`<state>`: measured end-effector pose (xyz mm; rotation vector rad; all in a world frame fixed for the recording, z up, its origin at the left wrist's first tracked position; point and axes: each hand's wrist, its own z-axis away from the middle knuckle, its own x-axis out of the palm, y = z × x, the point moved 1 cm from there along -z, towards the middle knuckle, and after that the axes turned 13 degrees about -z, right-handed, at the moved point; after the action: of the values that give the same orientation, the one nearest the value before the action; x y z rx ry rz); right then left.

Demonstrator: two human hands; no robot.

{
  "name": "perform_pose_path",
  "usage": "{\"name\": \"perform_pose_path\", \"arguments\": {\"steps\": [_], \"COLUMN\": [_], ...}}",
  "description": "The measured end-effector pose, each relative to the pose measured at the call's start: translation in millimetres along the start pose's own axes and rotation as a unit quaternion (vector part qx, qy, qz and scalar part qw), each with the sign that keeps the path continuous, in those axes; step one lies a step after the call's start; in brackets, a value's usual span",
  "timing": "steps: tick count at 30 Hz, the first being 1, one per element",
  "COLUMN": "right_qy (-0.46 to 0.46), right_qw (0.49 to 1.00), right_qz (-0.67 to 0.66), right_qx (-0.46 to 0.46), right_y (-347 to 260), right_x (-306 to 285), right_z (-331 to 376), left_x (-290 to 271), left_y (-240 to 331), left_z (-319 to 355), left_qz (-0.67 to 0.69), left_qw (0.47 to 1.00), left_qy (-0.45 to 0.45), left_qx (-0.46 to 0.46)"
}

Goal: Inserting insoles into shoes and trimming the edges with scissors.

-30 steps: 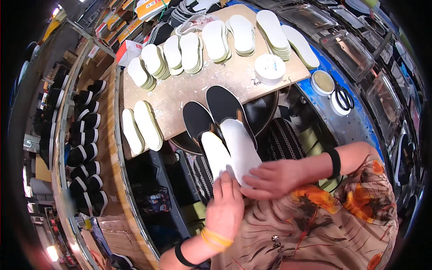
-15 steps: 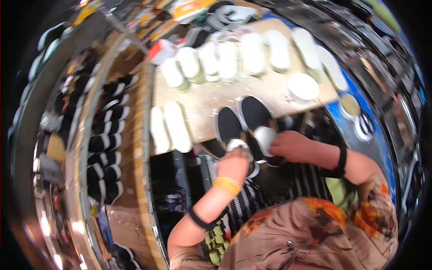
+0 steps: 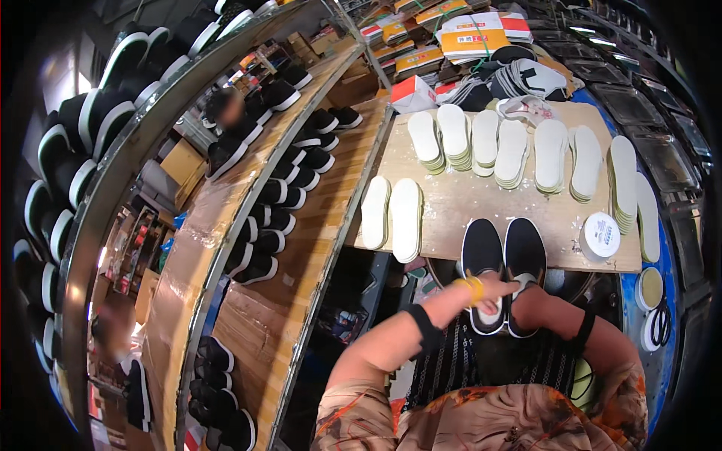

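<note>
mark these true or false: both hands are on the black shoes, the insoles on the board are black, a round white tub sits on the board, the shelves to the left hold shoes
1. Both hands are on the pair of black shoes. True: the left hand and right hand rest at the heel ends.
2. The insole stacks are black. False: they are white.
3. A round white tub sits on the wooden board. True.
4. The shelves at the left hold folded towels. False: they hold rows of black shoes.

Both hands on a pair of black shoes [image 3: 502, 259] at the table [image 3: 481, 203] edge: left hand [image 3: 496, 292] over the left shoe's opening, right hand [image 3: 529, 295] at the other. White insole stacks [image 3: 519, 150] behind, conveyor [image 3: 301, 218] of black shoes left.
</note>
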<state>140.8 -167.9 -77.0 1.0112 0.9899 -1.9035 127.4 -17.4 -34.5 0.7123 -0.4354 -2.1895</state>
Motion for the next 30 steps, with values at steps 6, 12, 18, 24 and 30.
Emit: {"name": "perform_pose_path", "arguments": {"steps": [6, 12, 18, 24, 30], "right_qy": [0.159, 0.523, 0.276, 0.119, 0.054], "right_qw": [0.939, 0.681, 0.755, 0.896, 0.910], "right_qz": [-0.187, -0.506, -0.590, -0.380, -0.393], "right_qx": [-0.239, -0.080, -0.069, -0.198, -0.117], "right_y": [-57.1, -3.8, -74.2, -175.6, -167.2], "right_x": [-77.0, -110.6, -107.8, -116.6, -80.7], "right_z": [35.1, 121.5, 39.2, -8.7, -11.4], "left_x": [14.4, -38.8, -95.9, -137.0, -144.2], "left_y": [-43.2, -56.9, -132.4, -331.5, -391.6], "left_z": [7.3, 284.6, 534.3, 695.5, 680.5], "left_qz": [-0.151, -0.184, -0.293, -0.261, -0.133], "left_qw": [0.908, 0.868, 0.748, 0.575, 0.612], "left_qy": [0.361, 0.420, 0.565, 0.585, 0.586], "left_qx": [0.148, 0.189, -0.188, -0.509, -0.514]}}
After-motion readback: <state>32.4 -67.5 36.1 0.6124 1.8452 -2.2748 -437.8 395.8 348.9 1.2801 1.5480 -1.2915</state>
